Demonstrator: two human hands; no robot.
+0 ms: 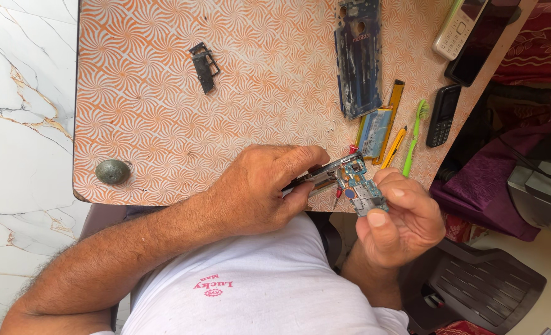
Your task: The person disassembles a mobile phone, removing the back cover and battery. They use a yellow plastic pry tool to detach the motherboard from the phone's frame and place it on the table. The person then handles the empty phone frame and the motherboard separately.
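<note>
Over an orange swirl-patterned table [163, 124] beside a marble floor [21, 124], both hands work close together. Left hand [260, 189] grips a tool [316, 177]; right hand [399, 220] pinches a circuit board [359, 186].

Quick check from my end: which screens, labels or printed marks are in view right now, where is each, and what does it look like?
Light keypad phone: table's top right corner, small dark screen, pale keys.
Dark slab phone: beside it, black blank screen.
Black keypad phone: right table edge, by the green toothbrush, small dark screen.
Battery: below the blue phone frame, silvery-blue label.
White shirt: small red print.
</note>
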